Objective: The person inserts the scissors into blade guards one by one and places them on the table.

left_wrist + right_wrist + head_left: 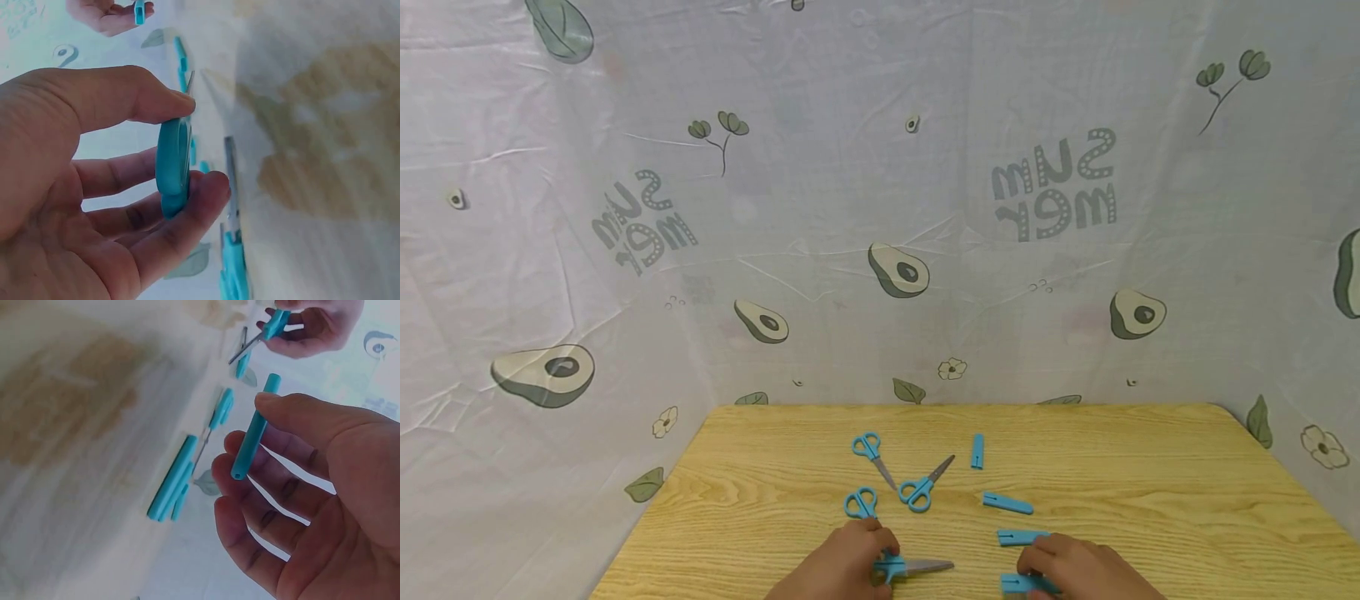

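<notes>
Fingers (206, 194) and thumb of the left hand (842, 567) pinch the blue handle of a pair of scissors (910, 567); the wrist view shows the thumb on top of the handle and the fingers curled beneath it. In the head view these held scissors sit at the near edge of the desk (1150, 467), their grey blades pointing right. Fingers (240, 459) of the right hand (1078, 567) are curled round a blue blade cover (253, 434), with the thumb on its upper part and its open end facing down by the fingertips; in the head view that cover shows only as a blue strip under the hand.

Largest in sight is the pale backdrop sheet (880, 208), printed with avocados, leaves and mirrored lettering, which rises behind and on both sides of the desk. Next comes the light wooden desk with its visible grain.

On it lie 3 more pairs of blue scissors: 1 toward the back (872, 454), 1 near the middle (925, 486) and 1 just beyond the left hand (861, 503). Smaller still are 3 loose blue covers: 1 upright toward the back (977, 451), 1 slanted (1007, 502), and 1 just beside the right hand (1021, 537).
</notes>
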`<act>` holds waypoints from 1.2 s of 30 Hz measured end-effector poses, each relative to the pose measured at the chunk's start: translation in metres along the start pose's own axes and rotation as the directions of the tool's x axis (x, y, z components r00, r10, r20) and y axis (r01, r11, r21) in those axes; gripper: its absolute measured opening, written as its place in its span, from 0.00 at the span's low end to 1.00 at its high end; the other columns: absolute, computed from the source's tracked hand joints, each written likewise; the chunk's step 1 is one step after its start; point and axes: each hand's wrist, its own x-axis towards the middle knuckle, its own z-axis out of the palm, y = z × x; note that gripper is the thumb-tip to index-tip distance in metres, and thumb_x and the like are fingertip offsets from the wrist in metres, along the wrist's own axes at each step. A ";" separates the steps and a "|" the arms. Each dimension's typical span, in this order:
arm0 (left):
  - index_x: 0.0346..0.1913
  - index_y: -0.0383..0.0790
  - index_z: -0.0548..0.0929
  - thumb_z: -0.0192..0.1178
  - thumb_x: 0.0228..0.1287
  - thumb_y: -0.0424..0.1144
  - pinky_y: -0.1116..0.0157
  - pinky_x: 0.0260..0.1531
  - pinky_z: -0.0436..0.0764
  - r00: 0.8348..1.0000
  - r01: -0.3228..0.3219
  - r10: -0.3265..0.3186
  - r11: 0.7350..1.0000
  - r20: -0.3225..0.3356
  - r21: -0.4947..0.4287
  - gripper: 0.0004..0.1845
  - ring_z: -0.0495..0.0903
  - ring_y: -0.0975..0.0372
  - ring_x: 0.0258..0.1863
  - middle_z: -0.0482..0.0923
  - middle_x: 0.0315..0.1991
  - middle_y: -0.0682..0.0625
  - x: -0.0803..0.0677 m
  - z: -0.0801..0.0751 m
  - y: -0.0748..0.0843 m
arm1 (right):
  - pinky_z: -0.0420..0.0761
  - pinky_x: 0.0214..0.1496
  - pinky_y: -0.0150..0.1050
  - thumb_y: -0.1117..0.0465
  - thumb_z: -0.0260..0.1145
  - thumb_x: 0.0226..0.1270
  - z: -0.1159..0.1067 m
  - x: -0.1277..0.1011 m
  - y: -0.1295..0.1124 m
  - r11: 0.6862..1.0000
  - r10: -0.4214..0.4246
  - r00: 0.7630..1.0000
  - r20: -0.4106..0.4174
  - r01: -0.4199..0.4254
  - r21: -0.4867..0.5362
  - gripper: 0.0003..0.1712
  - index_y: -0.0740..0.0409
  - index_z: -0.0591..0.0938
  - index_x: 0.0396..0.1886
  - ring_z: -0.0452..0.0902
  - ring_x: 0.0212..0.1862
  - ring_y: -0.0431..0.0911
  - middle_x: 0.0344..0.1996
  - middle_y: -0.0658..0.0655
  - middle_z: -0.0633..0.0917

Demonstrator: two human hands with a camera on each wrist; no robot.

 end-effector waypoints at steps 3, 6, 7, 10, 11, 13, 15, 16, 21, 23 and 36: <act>0.50 0.48 0.90 0.76 0.60 0.37 0.76 0.36 0.76 0.998 0.050 -0.052 0.996 -0.025 -0.077 0.15 0.71 0.76 0.35 0.79 0.44 0.64 -0.017 -0.037 0.037 | 0.77 0.31 0.30 0.49 0.72 0.76 -0.005 0.001 0.003 1.000 0.002 1.000 -0.023 -0.003 -0.022 0.06 0.42 0.88 0.46 0.75 0.37 0.26 0.40 0.37 0.85; 0.49 0.42 0.91 0.75 0.58 0.32 0.76 0.37 0.78 0.997 0.034 -0.041 0.993 -0.066 -0.114 0.15 0.74 0.75 0.36 0.83 0.45 0.59 -0.028 -0.064 0.060 | 0.79 0.30 0.31 0.51 0.73 0.76 -0.005 0.002 0.011 0.997 -0.060 0.996 -0.063 0.057 -0.050 0.06 0.44 0.88 0.46 0.77 0.38 0.27 0.40 0.39 0.86; 0.49 0.42 0.91 0.75 0.58 0.32 0.76 0.37 0.79 0.996 0.013 -0.023 0.994 -0.084 -0.112 0.15 0.76 0.76 0.37 0.84 0.45 0.58 -0.029 -0.065 0.059 | 0.79 0.31 0.31 0.51 0.72 0.76 -0.005 0.002 0.013 0.996 -0.075 0.995 -0.068 0.072 -0.048 0.06 0.45 0.88 0.47 0.77 0.38 0.27 0.41 0.39 0.86; 0.49 0.41 0.91 0.75 0.58 0.30 0.77 0.38 0.81 0.993 -0.038 0.023 0.992 -0.119 -0.124 0.15 0.81 0.75 0.39 0.86 0.44 0.57 -0.029 -0.071 0.055 | 0.81 0.33 0.32 0.51 0.72 0.76 -0.009 0.001 0.017 0.994 -0.102 0.991 -0.088 0.098 -0.047 0.08 0.45 0.88 0.48 0.78 0.41 0.27 0.43 0.41 0.87; 0.49 0.41 0.91 0.75 0.58 0.30 0.77 0.38 0.82 0.992 -0.048 0.031 0.989 -0.125 -0.137 0.15 0.82 0.75 0.39 0.86 0.44 0.56 -0.030 -0.073 0.054 | 0.81 0.33 0.32 0.50 0.72 0.76 -0.011 0.000 0.017 0.994 -0.102 0.990 -0.094 0.098 -0.041 0.08 0.45 0.88 0.49 0.79 0.41 0.27 0.43 0.41 0.87; 0.49 0.41 0.91 0.74 0.58 0.29 0.76 0.38 0.83 0.991 -0.058 0.036 0.984 -0.133 -0.167 0.15 0.83 0.75 0.39 0.86 0.43 0.56 -0.030 -0.077 0.052 | 0.82 0.35 0.32 0.50 0.73 0.76 -0.016 -0.001 0.015 0.997 -0.076 0.993 -0.095 0.075 -0.018 0.09 0.44 0.88 0.49 0.78 0.42 0.27 0.44 0.41 0.87; 0.49 0.41 0.90 0.73 0.59 0.29 0.76 0.38 0.83 0.990 -0.060 0.033 0.979 -0.137 -0.196 0.15 0.82 0.74 0.39 0.85 0.43 0.56 -0.030 -0.081 0.051 | 0.83 0.37 0.32 0.50 0.73 0.75 -0.022 -0.002 0.014 0.999 -0.053 0.994 -0.100 0.053 -0.005 0.09 0.44 0.87 0.50 0.79 0.43 0.27 0.44 0.41 0.87; 0.49 0.41 0.90 0.73 0.59 0.29 0.76 0.37 0.83 0.990 -0.059 0.030 0.977 -0.140 -0.206 0.15 0.82 0.74 0.39 0.85 0.43 0.56 -0.030 -0.084 0.052 | 0.83 0.37 0.32 0.50 0.73 0.75 -0.024 -0.002 0.013 0.999 -0.040 0.994 -0.101 0.041 0.004 0.09 0.44 0.87 0.50 0.78 0.43 0.27 0.44 0.40 0.86; 0.49 0.41 0.90 0.74 0.61 0.30 0.74 0.37 0.83 0.986 -0.054 0.017 0.973 -0.164 -0.223 0.14 0.81 0.73 0.38 0.84 0.43 0.56 -0.031 -0.095 0.053 | 0.82 0.37 0.32 0.51 0.73 0.75 -0.033 -0.002 0.009 0.999 0.013 0.994 -0.107 -0.008 0.050 0.09 0.44 0.87 0.50 0.76 0.41 0.26 0.44 0.40 0.86; 0.49 0.42 0.90 0.74 0.62 0.31 0.74 0.38 0.82 0.984 -0.058 0.020 0.975 -0.179 -0.214 0.13 0.80 0.73 0.39 0.84 0.43 0.56 -0.030 -0.100 0.055 | 0.82 0.37 0.32 0.50 0.73 0.75 -0.036 -0.003 0.008 0.998 0.021 0.993 -0.114 -0.015 0.058 0.10 0.44 0.87 0.51 0.76 0.40 0.26 0.44 0.40 0.86; 0.50 0.43 0.89 0.71 0.65 0.33 0.71 0.42 0.83 0.966 -0.121 0.069 0.972 -0.248 -0.201 0.12 0.80 0.72 0.41 0.86 0.45 0.54 -0.017 -0.118 0.061 | 0.81 0.36 0.31 0.48 0.71 0.77 -0.052 -0.005 0.009 0.994 -0.006 0.977 -0.213 0.028 0.104 0.10 0.42 0.87 0.53 0.75 0.40 0.25 0.44 0.37 0.86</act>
